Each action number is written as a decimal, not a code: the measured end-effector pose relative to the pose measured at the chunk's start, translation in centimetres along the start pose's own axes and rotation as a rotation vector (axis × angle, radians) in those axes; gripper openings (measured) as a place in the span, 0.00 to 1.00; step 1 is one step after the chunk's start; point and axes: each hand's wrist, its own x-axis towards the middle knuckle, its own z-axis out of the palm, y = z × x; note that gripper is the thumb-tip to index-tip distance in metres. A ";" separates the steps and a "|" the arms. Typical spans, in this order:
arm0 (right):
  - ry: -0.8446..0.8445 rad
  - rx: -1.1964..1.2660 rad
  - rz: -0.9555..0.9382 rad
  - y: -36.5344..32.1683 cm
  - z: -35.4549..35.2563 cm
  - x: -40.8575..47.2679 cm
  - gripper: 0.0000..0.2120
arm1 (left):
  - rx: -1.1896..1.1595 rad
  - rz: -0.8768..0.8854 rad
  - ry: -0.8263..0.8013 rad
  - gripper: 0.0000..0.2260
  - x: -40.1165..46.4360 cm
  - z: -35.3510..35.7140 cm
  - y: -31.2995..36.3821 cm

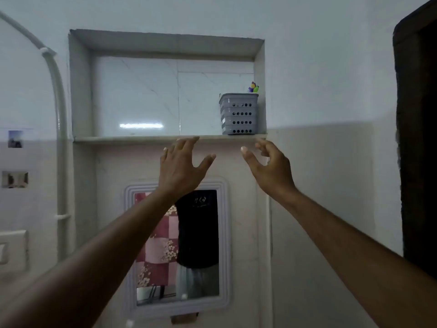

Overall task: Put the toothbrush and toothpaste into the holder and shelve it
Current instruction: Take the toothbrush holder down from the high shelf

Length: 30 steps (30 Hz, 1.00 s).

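Observation:
A grey perforated holder (238,114) stands upright on the shelf (132,139) of a wall niche, tight against the niche's right wall. A small purple, yellow and green tip (253,87) pokes above the holder's back rim; what it belongs to I cannot tell. No toothpaste tube shows. My left hand (181,165) is raised just below the shelf's front edge with its fingers spread and nothing in it. My right hand (267,167) hangs below the holder, fingers loosely curled and apart, holding nothing. Neither hand touches the holder.
A framed mirror (177,247) hangs on the wall under the shelf, reflecting a person's dark shirt. A white pipe (60,143) runs down the left wall beside a switch plate (11,249). A dark door frame (416,138) bounds the right side.

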 end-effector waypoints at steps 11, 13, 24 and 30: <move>0.163 -0.214 -0.007 1.1 6.3 8.8 0.44 | 0.056 0.092 0.019 0.34 9.1 6.9 -4.2; 0.201 -0.255 -0.017 1.6 7.1 10.1 0.43 | 0.075 0.104 0.109 0.31 9.3 8.2 -4.5; 0.244 -0.281 0.040 1.8 9.6 14.4 0.57 | 0.023 0.054 0.297 0.24 9.1 9.8 -4.2; 0.290 -0.210 0.016 1.8 9.2 13.9 0.56 | -0.016 -0.010 0.253 0.26 9.5 9.5 -3.9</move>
